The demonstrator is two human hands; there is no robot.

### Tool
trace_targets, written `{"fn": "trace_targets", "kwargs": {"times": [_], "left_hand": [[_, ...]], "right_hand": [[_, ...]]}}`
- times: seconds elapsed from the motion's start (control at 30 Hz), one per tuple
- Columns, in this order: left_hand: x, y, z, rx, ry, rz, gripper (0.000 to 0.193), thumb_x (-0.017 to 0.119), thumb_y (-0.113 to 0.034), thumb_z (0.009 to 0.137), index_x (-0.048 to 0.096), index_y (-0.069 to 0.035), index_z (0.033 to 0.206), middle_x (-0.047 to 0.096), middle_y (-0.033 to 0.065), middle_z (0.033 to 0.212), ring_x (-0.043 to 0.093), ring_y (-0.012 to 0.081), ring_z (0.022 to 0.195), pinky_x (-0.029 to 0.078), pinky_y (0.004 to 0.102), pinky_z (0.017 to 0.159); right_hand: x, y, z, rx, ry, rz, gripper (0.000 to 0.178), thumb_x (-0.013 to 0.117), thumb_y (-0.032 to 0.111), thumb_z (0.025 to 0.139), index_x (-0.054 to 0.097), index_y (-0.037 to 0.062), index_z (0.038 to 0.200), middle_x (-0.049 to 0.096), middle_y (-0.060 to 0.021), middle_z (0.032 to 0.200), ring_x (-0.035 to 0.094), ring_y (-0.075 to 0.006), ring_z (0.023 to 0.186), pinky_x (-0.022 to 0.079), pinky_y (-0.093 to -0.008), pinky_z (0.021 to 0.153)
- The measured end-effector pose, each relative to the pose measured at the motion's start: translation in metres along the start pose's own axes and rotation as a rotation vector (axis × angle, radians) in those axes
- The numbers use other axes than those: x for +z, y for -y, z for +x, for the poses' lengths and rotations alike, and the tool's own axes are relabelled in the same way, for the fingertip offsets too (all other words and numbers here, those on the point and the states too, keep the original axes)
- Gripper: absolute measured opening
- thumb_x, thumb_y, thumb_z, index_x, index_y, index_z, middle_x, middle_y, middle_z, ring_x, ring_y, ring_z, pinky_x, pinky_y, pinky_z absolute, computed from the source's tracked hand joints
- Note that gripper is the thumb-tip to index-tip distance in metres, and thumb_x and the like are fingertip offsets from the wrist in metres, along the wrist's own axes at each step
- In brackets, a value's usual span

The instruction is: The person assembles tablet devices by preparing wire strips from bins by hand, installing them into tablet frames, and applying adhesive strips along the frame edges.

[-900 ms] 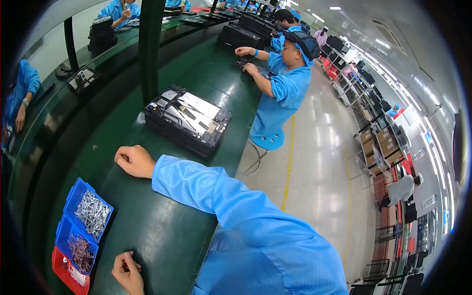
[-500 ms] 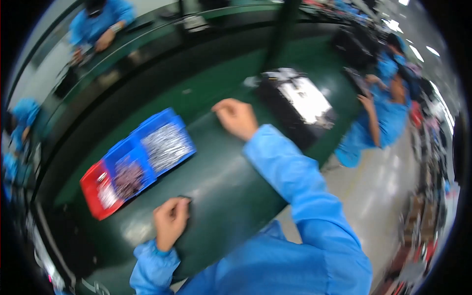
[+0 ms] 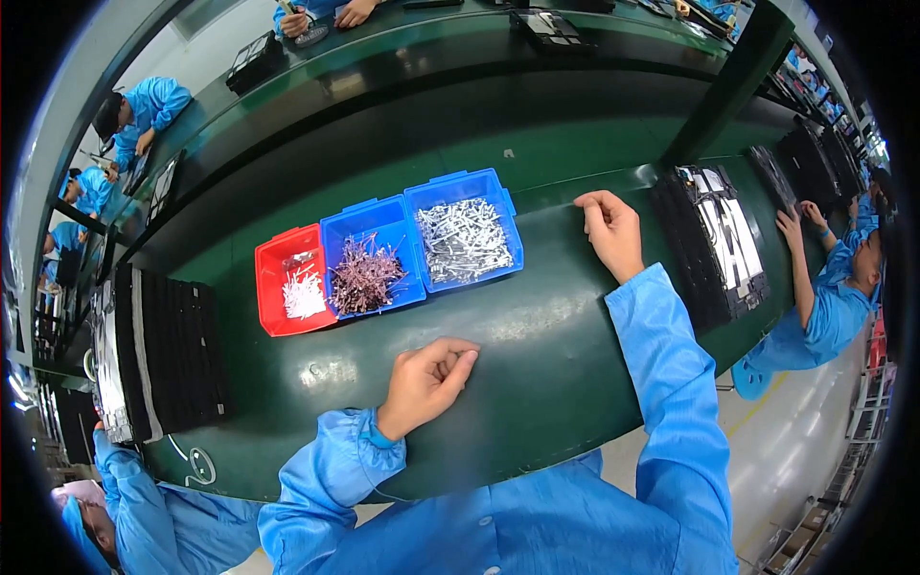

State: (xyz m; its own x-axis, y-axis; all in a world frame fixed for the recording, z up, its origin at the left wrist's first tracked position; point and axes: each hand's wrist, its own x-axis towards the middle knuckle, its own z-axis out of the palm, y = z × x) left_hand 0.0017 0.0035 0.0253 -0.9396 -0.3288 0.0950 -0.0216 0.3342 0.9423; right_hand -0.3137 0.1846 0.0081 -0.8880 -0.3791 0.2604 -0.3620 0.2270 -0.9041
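My left hand (image 3: 426,385) is above the near middle of the green bench (image 3: 537,402), its fingers curled and thumb and forefinger pressed together. Whatever may be in that pinch is too small or hidden to make out. My right hand (image 3: 613,235) is farther forward, with curled fingers and no visible object in them. It lies between a blue bin (image 3: 516,251) of silvery-white small parts (image 3: 465,238) and a stack of dark flat panels (image 3: 700,273). The adjoining blue bin (image 3: 410,287) contains brownish thin-legged parts (image 3: 366,276). White slim pieces (image 3: 305,292) lie in the red bin (image 3: 273,311).
Another tall stack of black panels (image 3: 182,355) stands at the left end, near a looped pale cable (image 3: 199,467). A green post (image 3: 733,81) rises at the back right. Co-workers in blue sit at the right (image 3: 829,307), lower left (image 3: 182,517) and across the bench.
The view has swung left and sharpened, so the bins appear farther right and the left stack shows. A dark bit at my left fingertips earlier is no longer visible.
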Motion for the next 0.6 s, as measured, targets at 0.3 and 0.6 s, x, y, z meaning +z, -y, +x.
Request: {"fn": "trace_targets", "kwargs": {"times": [0.3,0.6], "left_hand": [[-0.073,-0.035,0.036,0.334,-0.495,0.551,0.012,0.078,0.001,0.088,0.076,-0.003,0.099,0.065,0.0051,0.077,0.059,0.0098,0.057,0.046,0.0260,0.050],[-0.121,-0.038,0.030,0.125,-0.458,0.691,0.013,0.077,-0.001,0.087,0.076,-0.004,0.100,0.064,0.0077,0.090,0.062,0.0158,0.070,0.052,0.0311,0.063]], "right_hand": [[-0.012,-0.002,-0.001,0.008,0.000,0.018,0.016,0.062,0.011,0.101,0.074,0.0009,0.099,0.063,0.0039,0.073,0.055,-0.0031,0.064,0.045,-0.0227,0.058],[-0.001,-0.001,0.001,-0.017,0.013,0.002,0.018,0.062,0.013,0.102,0.074,-0.0002,0.099,0.061,0.0041,0.071,0.052,-0.0028,0.062,0.043,-0.0226,0.056]]}}
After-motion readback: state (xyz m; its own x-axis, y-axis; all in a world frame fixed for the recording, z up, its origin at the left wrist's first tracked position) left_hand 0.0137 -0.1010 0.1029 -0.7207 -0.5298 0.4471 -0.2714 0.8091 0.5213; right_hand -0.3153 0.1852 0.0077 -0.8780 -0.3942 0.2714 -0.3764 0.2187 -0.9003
